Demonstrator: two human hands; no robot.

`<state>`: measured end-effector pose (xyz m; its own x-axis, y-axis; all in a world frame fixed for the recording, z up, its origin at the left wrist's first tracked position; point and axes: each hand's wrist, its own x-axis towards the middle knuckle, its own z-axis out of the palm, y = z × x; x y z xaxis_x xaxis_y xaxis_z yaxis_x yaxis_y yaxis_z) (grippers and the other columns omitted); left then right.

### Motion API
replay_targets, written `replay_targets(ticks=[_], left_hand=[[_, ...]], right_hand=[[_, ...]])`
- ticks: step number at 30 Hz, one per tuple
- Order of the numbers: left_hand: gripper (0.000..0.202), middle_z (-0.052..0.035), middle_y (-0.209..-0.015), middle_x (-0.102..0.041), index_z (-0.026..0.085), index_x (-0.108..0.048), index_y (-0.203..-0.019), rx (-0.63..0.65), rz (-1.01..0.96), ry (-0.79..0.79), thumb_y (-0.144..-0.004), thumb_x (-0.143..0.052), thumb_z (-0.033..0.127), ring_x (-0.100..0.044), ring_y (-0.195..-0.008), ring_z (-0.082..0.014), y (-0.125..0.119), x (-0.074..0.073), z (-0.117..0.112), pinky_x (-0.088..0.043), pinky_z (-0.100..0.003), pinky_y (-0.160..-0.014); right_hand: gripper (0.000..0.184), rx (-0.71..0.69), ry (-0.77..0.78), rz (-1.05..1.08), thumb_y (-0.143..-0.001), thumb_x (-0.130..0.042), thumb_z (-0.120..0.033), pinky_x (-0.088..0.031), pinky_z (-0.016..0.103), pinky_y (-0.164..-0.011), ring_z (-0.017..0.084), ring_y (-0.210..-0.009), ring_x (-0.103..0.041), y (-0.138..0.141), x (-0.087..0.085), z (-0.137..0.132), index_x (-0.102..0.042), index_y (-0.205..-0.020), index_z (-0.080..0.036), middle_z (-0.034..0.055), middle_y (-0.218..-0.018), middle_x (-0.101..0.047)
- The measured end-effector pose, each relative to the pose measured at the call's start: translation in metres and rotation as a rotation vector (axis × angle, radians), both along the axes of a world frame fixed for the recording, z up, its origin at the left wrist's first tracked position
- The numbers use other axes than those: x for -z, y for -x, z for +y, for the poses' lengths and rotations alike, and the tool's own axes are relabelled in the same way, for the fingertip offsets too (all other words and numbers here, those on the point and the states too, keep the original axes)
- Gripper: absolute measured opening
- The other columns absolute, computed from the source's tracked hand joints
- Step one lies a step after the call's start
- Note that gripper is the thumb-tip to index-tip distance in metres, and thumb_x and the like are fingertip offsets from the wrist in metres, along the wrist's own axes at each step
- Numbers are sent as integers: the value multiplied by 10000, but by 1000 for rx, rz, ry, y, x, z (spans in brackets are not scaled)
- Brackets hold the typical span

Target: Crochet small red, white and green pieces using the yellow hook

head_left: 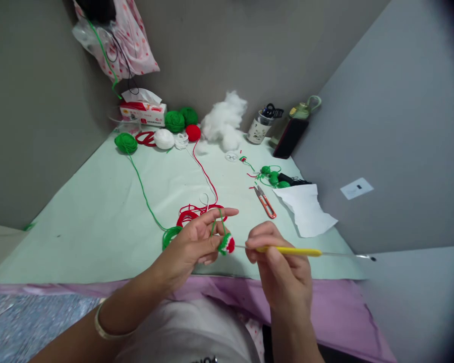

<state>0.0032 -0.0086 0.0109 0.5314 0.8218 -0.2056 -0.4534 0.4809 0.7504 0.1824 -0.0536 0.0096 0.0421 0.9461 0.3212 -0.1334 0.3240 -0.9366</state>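
My left hand [199, 242] pinches a small red, white and green crochet piece [227, 244] between thumb and fingers, its forefinger stretched out with green yarn [144, 194] running over it. My right hand [278, 259] is closed round a yellow-handled crochet hook [293, 250], whose metal tip points left into the crochet piece. Both hands hover over the near edge of the pale green table [98, 227]. The green strand leads back to a green yarn ball [126, 142] at the far left.
Red yarn [196, 212] lies looped behind my hands. Orange snips [265, 201], white paper [306, 209] and small green crochet pieces [274, 177] sit to the right. At the back are yarn balls [176, 122], a tissue box [143, 112], white stuffing [224, 120], a cup [259, 130] and a bottle [293, 132].
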Motion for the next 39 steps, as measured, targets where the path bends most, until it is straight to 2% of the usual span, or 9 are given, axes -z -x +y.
replay_targets(ticks=[6,12,15,17,21,23,32,36,39], left_hand=[[488,43,-837,-539,197,-744,-1260,-46,21,16,-811,-912,294,-315,-552,-34,1,7,3,-255,-200,-487],[494,34,-894,-562,210,-696,-1358,-99,59,27,-893,-839,296,-341,-534,-30,6,3,0,-334,-216,-520],[429,18,-900,-578,200,-702,-1363,-93,39,10,-968,-749,359,-464,-584,-56,10,2,0,-418,-235,-599],[515,8,-943,-593,204,-673,-1403,-87,54,-20,-937,-783,393,-531,-648,-75,10,2,-1,-452,-240,-648],[947,18,-977,-577,247,-486,-1574,-127,206,-89,-750,-947,309,-536,-702,-103,6,3,-2,-455,-243,-610],[987,32,-948,-563,265,-446,-1601,-163,289,-125,-747,-941,273,-513,-688,-103,4,3,-3,-443,-247,-592],[851,56,-905,-527,272,-510,-1554,-101,503,-215,-780,-860,230,-482,-645,-91,5,-3,-3,-435,-282,-651],[726,52,-921,-528,280,-577,-1492,-40,506,-248,-810,-817,212,-473,-639,-82,7,-2,-3,-426,-276,-650],[518,52,-866,-525,245,-707,-1331,-1,495,-272,-823,-806,219,-441,-626,-75,13,1,0,-381,-252,-599]], right_hand=[[251,-4,-95,-217,-1078,-583,-323,-559,405,-939,233,-1088,-680,3,8,-5,-820,-1161,-341,70,-1117,-768],[267,31,-94,-251,-1079,-567,-258,-587,451,-963,253,-1127,-712,3,12,-7,-804,-1176,-334,72,-1161,-787],[270,40,-89,-231,-1077,-560,-244,-608,470,-951,261,-1110,-727,0,13,-7,-804,-1162,-324,74,-1164,-789],[274,53,-98,-254,-1074,-563,-236,-608,471,-959,263,-1127,-727,-1,12,-7,-804,-1165,-327,72,-1171,-790],[299,63,-144,-345,-1064,-572,-193,-589,438,-961,246,-1132,-729,-3,12,-8,-789,-1205,-344,62,-1188,-792],[327,61,-166,-373,-1058,-572,-166,-584,426,-953,242,-1121,-734,-3,13,-9,-776,-1233,-352,57,-1185,-792],[253,131,-69,-318,-1068,-574,-212,-569,379,-871,219,-950,-744,-4,9,-6,-813,-1055,-295,37,-979,-814],[252,102,49,-148,-1067,-600,-287,-591,357,-823,195,-825,-751,-6,11,-2,-829,-967,-257,36,-898,-803],[221,104,95,39,-1031,-668,-326,-608,329,-751,176,-738,-756,-10,12,3,-833,-914,-238,29,-867,-790]])
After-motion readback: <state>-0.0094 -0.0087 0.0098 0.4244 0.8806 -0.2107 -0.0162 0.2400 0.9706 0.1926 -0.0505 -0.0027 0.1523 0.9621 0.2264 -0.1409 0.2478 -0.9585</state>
